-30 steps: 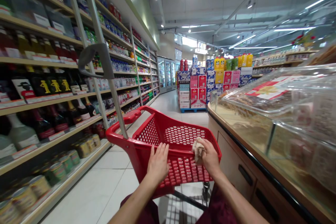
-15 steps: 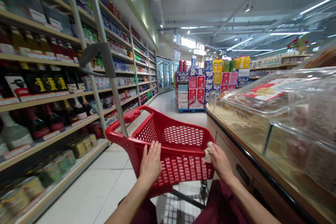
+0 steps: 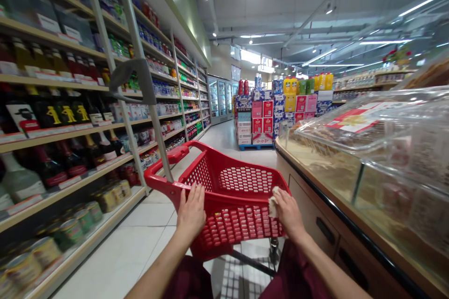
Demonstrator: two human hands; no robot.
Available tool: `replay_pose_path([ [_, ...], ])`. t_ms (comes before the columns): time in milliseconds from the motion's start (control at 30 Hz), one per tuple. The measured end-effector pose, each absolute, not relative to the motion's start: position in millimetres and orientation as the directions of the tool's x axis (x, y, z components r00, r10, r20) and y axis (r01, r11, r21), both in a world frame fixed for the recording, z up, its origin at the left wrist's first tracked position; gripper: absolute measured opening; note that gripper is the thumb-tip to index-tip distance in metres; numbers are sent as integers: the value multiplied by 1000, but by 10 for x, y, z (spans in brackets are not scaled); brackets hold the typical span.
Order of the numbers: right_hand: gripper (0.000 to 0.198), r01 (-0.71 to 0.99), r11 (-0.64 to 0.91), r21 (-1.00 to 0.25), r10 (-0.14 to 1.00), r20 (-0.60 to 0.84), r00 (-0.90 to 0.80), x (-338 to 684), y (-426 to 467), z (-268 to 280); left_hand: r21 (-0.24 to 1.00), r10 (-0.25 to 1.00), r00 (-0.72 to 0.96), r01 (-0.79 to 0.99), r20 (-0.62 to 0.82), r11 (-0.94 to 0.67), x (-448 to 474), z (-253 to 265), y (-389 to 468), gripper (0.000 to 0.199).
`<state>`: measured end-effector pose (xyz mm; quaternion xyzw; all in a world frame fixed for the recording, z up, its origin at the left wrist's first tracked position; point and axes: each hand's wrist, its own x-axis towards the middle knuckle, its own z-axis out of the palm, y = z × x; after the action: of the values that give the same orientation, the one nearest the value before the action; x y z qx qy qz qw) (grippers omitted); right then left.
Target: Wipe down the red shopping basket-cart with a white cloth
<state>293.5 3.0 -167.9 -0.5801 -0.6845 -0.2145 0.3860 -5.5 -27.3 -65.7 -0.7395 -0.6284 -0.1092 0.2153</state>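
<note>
In front of me stands a red plastic shopping cart [image 3: 242, 218] with a perforated basket and a tall metal pole carrying a grey handle [image 3: 142, 81]. My left hand [image 3: 191, 210] lies on the near rim toward the pole, its fingers stretched over the edge with nothing in them. At the right end of that rim, my right hand [image 3: 288, 212] is closed on a crumpled off-white cloth [image 3: 273, 202], which is pressed against the cart. No goods are visible inside the basket.
Shelves of bottles and cans [image 3: 63, 159] line the left side. To the right runs a glass-sided counter [image 3: 315, 168] with clear plastic packs [image 3: 368, 117] on it. Stacked drink boxes [image 3: 263, 124] stand on a blue pallet ahead, with glass-door fridges [image 3: 219, 96] farther back.
My left hand has slid left along the rim toward the pole. The right hand with the cloth has shifted only slightly. The cart sits a little farther right in view.
</note>
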Motion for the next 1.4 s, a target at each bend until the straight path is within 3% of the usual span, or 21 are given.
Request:
replay_pose_path([
  [133,34,940,250,-230,605,796,34,2764,45,-1624,-184,890,207,973,407,-142,-20,-642,-283,60],
  [300,48,888,454,-71,640,719,-270,2414,7,-1414,-191,899,201,972,389,-135,-10,-650,-319,58],
  [400,48,890,455,-41,665,680,-308,2699,6,-1430,-201,897,209,970,389,-139,-35,-660,-325,59],
  [600,40,911,404,-79,686,685,-245,3174,69,-1616,-179,909,189,975,371,-129,-7,-700,-362,61],
  [800,43,919,346,-190,598,800,-60,3443,-14,-1913,-173,905,179,978,385,-120,27,-751,-414,62],
  [933,48,914,309,-264,546,836,56,3072,-47,-1895,-169,903,159,981,398,-99,61,-767,-406,62],
  [1033,57,891,403,-210,541,840,-47,2517,2,-1756,-185,902,169,977,398,-102,50,-757,-383,62],
  [1167,55,867,480,-132,529,832,-166,2372,34,-1674,-208,901,184,972,393,-108,18,-744,-354,63],
  [1400,53,932,229,-280,560,821,110,2882,-80,-1797,-157,895,163,982,416,-106,84,-773,-349,63],
])
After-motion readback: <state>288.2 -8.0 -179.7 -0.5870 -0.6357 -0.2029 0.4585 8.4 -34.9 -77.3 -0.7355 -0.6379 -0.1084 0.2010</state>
